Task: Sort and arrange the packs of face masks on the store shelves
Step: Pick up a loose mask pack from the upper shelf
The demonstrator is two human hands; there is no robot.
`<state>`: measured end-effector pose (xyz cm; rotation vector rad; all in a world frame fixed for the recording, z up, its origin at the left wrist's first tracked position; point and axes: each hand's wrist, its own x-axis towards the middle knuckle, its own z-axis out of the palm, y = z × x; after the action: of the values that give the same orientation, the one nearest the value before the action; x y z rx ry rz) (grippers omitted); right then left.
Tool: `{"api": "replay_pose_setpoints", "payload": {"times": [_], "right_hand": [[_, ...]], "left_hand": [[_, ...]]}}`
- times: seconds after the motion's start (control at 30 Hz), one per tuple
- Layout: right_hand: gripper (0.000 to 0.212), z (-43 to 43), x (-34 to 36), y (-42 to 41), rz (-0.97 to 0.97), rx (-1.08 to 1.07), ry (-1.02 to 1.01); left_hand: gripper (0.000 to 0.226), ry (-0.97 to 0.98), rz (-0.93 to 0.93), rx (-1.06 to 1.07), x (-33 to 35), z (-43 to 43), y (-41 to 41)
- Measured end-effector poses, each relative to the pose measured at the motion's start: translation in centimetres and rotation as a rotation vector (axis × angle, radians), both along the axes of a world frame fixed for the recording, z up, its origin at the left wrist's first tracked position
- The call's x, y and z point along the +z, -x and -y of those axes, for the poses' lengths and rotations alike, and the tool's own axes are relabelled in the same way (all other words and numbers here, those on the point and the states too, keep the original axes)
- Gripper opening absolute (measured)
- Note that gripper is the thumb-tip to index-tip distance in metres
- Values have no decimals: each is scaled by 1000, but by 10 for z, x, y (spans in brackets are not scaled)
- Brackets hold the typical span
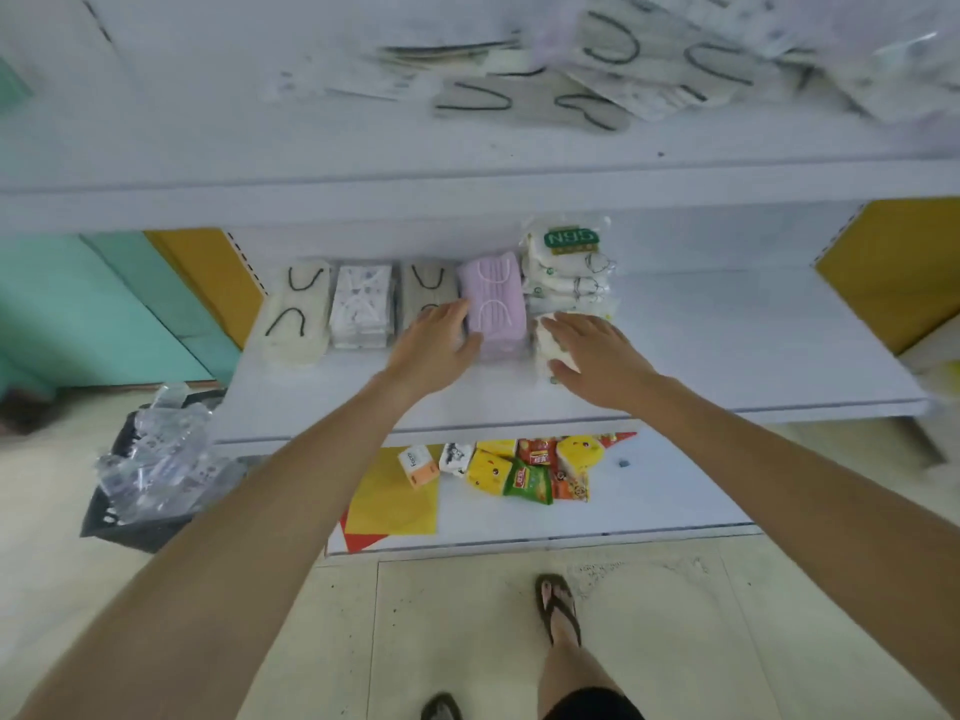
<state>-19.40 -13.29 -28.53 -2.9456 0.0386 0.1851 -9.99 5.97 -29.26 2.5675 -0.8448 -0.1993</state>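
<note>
Both arms reach forward and down to the middle shelf [727, 356]. The left hand [434, 345] lies with straight, close-set fingers against the left side of the lilac mask pack [493, 304], thumb at its front corner. Just right of that pack, the right hand [592, 356] grips a white mask pack [545, 350], fingers together over the top and thumb curled under its front. Behind that one is a stack of white packs [566, 283], its green label [571, 240] upside down, lettering unclear. The lilac pack's long axis runs front to back, its ear loops facing up.
</note>
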Motion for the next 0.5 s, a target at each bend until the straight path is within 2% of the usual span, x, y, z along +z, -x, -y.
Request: {"api": "replay_pose_setpoints", "payload": {"times": [0.23, 0.37, 0.5], "right_hand": [[54, 19, 66, 44, 72, 52, 88], [52, 50, 106, 62, 215, 105, 92], [49, 99, 143, 78, 363, 89, 101]], "left_hand": [[48, -51, 260, -152, 74, 19, 51], [46, 52, 449, -231, 126, 58, 76], [45, 165, 552, -158, 173, 108, 77]]}}
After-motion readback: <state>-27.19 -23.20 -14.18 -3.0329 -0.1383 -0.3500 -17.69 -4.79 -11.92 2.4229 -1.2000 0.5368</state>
